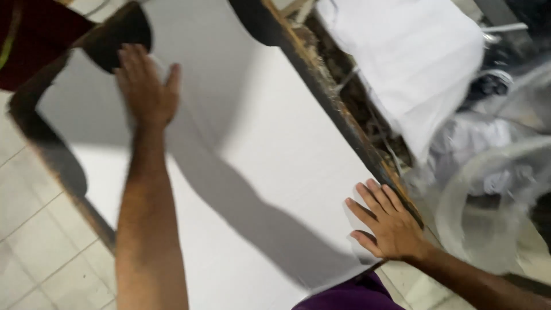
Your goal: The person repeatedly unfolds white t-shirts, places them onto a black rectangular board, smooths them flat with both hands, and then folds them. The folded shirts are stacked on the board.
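Left hand: I see my left hand point(146, 92) laid flat, fingers spread wide and gripping nothing, palm pressing the far part of the broad white sheet of smooth cloth point(258, 166); it seems placed there to pin the sheet down.
Right hand: my right hand point(387, 221) rests open at the sheet's near right edge, fingers splayed, clasping nothing; I judge it steadies that edge against the rim.
Sheet: it lies spread over the long dark wooden table with worn edges point(338, 123), covering nearly all of the top; the arms cast grey shadows across it.
Surroundings: a heap of white fabric point(413, 57) sits beyond the table's right edge, apart from the sheet; pale tiled floor point(34, 229) shows on the left.
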